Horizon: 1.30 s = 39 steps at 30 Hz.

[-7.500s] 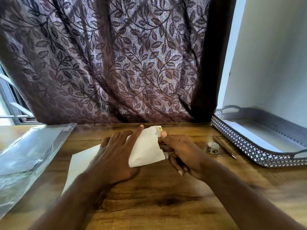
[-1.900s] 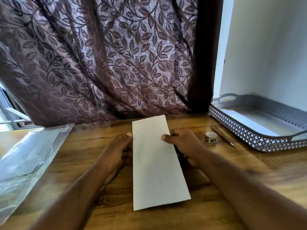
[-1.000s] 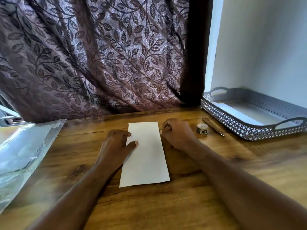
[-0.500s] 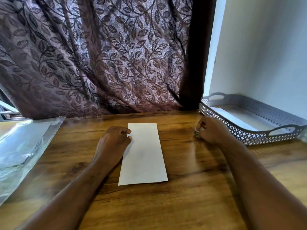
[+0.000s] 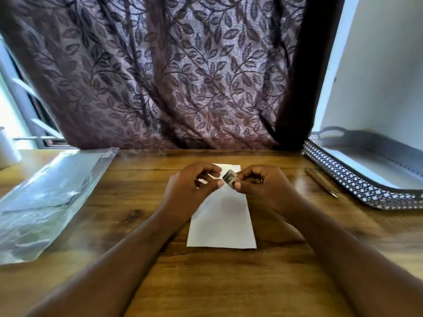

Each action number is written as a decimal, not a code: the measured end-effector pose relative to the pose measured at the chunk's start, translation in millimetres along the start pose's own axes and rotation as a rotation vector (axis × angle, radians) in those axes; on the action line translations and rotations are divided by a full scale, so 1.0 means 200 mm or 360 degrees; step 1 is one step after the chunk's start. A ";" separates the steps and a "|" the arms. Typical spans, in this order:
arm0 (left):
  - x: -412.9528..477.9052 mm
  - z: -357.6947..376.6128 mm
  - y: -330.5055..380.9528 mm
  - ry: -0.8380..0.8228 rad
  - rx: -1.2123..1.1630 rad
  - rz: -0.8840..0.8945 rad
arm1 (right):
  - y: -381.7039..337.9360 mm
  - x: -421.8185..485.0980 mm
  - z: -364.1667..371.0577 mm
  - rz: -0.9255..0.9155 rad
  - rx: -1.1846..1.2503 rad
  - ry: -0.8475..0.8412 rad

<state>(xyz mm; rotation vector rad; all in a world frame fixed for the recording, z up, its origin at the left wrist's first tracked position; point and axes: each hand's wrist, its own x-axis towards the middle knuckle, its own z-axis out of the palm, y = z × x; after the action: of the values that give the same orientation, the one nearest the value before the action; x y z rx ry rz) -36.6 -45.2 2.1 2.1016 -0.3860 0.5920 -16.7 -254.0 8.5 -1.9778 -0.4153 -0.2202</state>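
A folded white paper (image 5: 223, 221) lies flat on the wooden table (image 5: 206, 282), straight in front of me. Both hands hover over its far end. My right hand (image 5: 263, 186) pinches a small patterned roll of tape (image 5: 229, 178) between thumb and fingers. My left hand (image 5: 191, 184) is beside it, fingers curled, with its thumb tip and fingertips at the roll's left side. Whether the left hand grips the roll or only touches it, I cannot tell.
A clear plastic sleeve (image 5: 45, 197) lies at the left. A grey perforated tray (image 5: 366, 177) with handles stands at the right, with a pen (image 5: 321, 183) beside it. A leaf-patterned curtain (image 5: 171, 76) hangs behind the table. A white cup (image 5: 6, 149) is at the far left.
My right hand picked the tape roll up from beside the tray and brought it over the paper. My left hand lifted off the paper to meet it.
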 end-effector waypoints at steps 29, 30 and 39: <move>0.02 -0.03 -0.04 0.0074 0.0202 0.0346 | 0.04 0.02 0.09 -0.0271 0.0042 0.0002; 0.02 -0.03 -0.04 0.0058 0.0115 0.0243 | 0.04 0.01 0.09 -0.0301 0.0087 -0.0004; 0.01 -0.02 -0.03 -0.0015 -0.0040 0.0158 | 0.03 0.01 0.08 -0.0431 0.0165 -0.0014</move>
<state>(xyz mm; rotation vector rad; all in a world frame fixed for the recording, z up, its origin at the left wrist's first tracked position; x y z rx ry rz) -32.9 -37.8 1.2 2.0707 -0.5031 0.6317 -12.4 -241.5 -3.6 -1.8182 -0.6874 -0.3535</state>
